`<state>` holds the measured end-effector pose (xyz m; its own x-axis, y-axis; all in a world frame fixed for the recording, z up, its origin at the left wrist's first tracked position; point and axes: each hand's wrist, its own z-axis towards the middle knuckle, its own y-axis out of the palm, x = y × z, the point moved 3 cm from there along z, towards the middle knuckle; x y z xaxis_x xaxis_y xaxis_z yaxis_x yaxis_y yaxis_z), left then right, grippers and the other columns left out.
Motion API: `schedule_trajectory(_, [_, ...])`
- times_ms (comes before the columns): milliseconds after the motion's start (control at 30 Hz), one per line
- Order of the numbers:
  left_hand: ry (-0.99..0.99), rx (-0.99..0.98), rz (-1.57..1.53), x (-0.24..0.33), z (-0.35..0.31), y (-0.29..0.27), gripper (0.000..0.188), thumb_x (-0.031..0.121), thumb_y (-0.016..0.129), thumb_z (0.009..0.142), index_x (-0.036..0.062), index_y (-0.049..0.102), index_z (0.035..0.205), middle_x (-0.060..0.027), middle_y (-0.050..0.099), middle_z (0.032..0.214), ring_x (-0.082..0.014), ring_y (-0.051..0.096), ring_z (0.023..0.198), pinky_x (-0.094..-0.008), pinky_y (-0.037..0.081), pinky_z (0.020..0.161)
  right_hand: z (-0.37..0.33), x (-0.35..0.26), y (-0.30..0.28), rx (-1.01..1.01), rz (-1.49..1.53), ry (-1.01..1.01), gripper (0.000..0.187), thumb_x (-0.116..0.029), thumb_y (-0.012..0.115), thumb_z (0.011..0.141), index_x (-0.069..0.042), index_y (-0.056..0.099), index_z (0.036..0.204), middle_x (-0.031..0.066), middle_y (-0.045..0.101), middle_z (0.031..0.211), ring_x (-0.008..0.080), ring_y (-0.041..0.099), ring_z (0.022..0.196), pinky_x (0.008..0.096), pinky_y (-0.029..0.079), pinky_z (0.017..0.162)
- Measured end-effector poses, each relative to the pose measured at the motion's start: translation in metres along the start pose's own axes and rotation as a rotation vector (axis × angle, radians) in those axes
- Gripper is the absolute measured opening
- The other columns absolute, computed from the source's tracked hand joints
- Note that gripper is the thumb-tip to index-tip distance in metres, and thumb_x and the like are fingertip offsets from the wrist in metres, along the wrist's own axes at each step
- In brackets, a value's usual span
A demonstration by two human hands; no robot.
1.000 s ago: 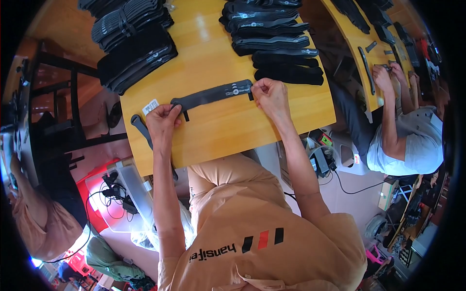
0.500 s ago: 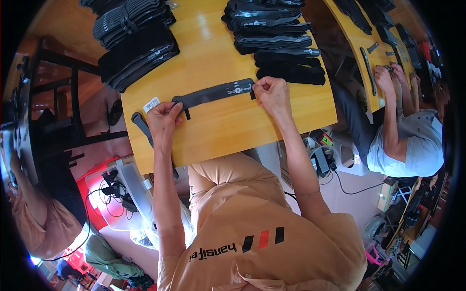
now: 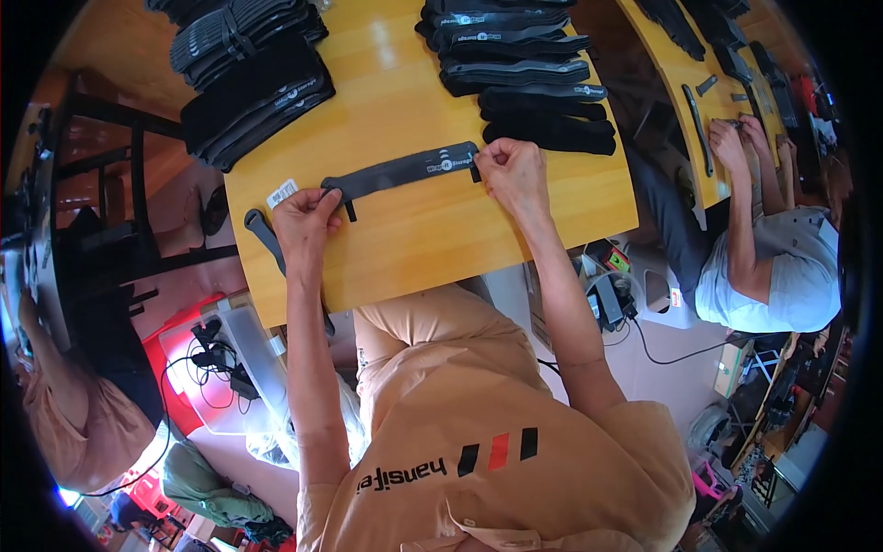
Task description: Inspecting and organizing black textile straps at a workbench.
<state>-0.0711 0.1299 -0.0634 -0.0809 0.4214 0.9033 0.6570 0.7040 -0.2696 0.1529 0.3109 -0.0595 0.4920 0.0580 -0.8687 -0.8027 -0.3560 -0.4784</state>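
Note:
A dark grey fabric strap (image 3: 397, 174) with white print stretches sideways across the yellow wooden table (image 3: 414, 244). My left hand (image 3: 306, 219) pinches its left end between thumb and fingers. At the other end, my right hand (image 3: 515, 175) is closed on the strap's printed tip. Short black tabs hang down near both ends. A white label (image 3: 281, 193) pokes out beside my left fingers. A second dark strap (image 3: 264, 236) with a looped end lies left of that hand and runs under my left forearm.
Black straps are piled at the far left (image 3: 259, 106) and far right (image 3: 543, 129) of the table. A co-worker (image 3: 773, 267) handles straps at another table on the right. A clear plastic bin (image 3: 221, 382) with black cables stands low left, and a power adapter (image 3: 607, 304) low right.
The whole view has shifted slightly. Both hands keep their grip on the strap's ends, and the strap stays stretched between them.

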Motion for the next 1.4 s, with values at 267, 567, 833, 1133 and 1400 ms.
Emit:
schedule_trajectory(267, [-0.010,0.003,0.019,0.0054,-0.0028,0.0031,0.010,0.009,0.069,0.081,0.0003,0.065,0.079,-0.0002,0.058,0.062,-0.0055,0.050,0.047,-0.0174,0.038,0.044,0.0004,0.0014,-0.0003,-0.004,-0.018,-0.003,0.011,-0.008,0.066,0.071,0.003,0.065,0.068,0.0127,0.062,0.059,0.0208,0.062,0.054,0.0309,0.046,0.055])
schedule_trajectory(567, [-0.009,0.010,0.028,0.0056,-0.0026,0.0035,0.011,0.009,0.069,0.081,0.0000,0.064,0.078,0.0001,0.057,0.061,-0.0052,0.049,0.047,-0.0175,0.036,0.044,0.0006,0.0022,0.0001,0.007,-0.014,-0.007,0.011,-0.008,0.065,0.071,0.003,0.066,0.070,0.0131,0.062,0.059,0.0208,0.062,0.054,0.0311,0.046,0.055])
schedule_trajectory(833, [0.007,0.029,0.045,0.0016,-0.0011,0.0029,0.011,0.010,0.069,0.081,0.0001,0.064,0.077,0.0000,0.057,0.060,-0.0049,0.049,0.046,-0.0177,0.037,0.043,-0.0003,0.0033,0.0019,0.029,-0.036,-0.038,0.010,-0.007,0.064,0.070,0.003,0.066,0.069,0.0135,0.062,0.059,0.0228,0.062,0.054,0.0314,0.047,0.055])
schedule_trajectory(1133, [0.035,0.026,0.042,0.0053,-0.0013,0.0022,0.018,0.012,0.072,0.078,-0.0050,0.066,0.080,-0.0036,0.060,0.063,-0.0071,0.054,0.048,-0.0187,0.042,0.045,0.0008,-0.0003,0.0019,0.034,-0.063,-0.062,0.011,-0.007,0.065,0.069,0.003,0.066,0.067,0.0144,0.062,0.058,0.0251,0.062,0.054,0.0332,0.048,0.057])
schedule_trajectory(1400, [0.040,0.051,0.075,0.0012,0.0011,0.0022,0.019,0.012,0.072,0.077,-0.0052,0.067,0.081,-0.0048,0.062,0.064,-0.0073,0.055,0.048,-0.0185,0.044,0.046,-0.0020,-0.0060,0.0008,0.075,-0.144,-0.105,0.010,-0.009,0.065,0.069,0.001,0.066,0.068,0.0142,0.063,0.059,0.0261,0.063,0.056,0.0324,0.049,0.058])
